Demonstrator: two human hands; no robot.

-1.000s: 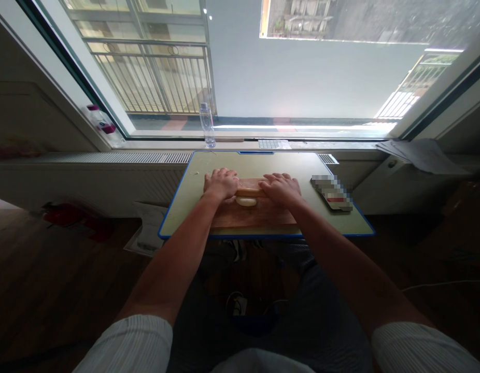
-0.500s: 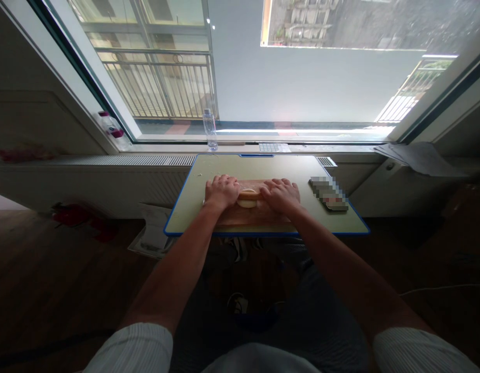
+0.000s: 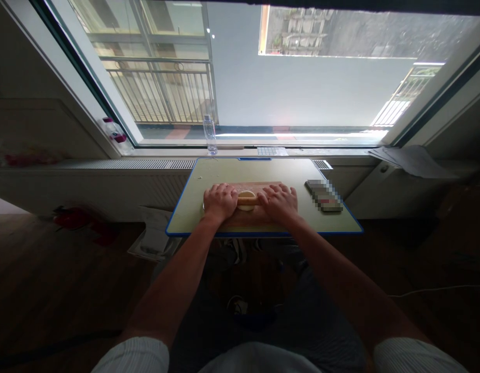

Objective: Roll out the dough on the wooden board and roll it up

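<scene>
A short wooden rolling pin [image 3: 248,201] lies crosswise over a round, flattened piece of pale dough [image 3: 246,208]. Dough shows on both the far and the near side of the pin. Under it is a wooden cutting board [image 3: 243,224] on a small table [image 3: 185,207] with a blue rim. My left hand [image 3: 220,201] is closed over the pin's left end, and my right hand [image 3: 279,202] is closed over its right end. Both hands hide the ends of the pin.
A blurred-out flat object, perhaps a phone [image 3: 324,196], lies at the table's right. Small white crumbs [image 3: 200,177] dot its left side. On the windowsill stand a clear bottle [image 3: 210,135] and a bottle with a purple label [image 3: 117,135]. Papers [image 3: 413,161] rest at the right.
My hands have drawn the rolling pin slightly toward me across the dough, so more dough shows on the far side. The camera view has tilted up a little.
</scene>
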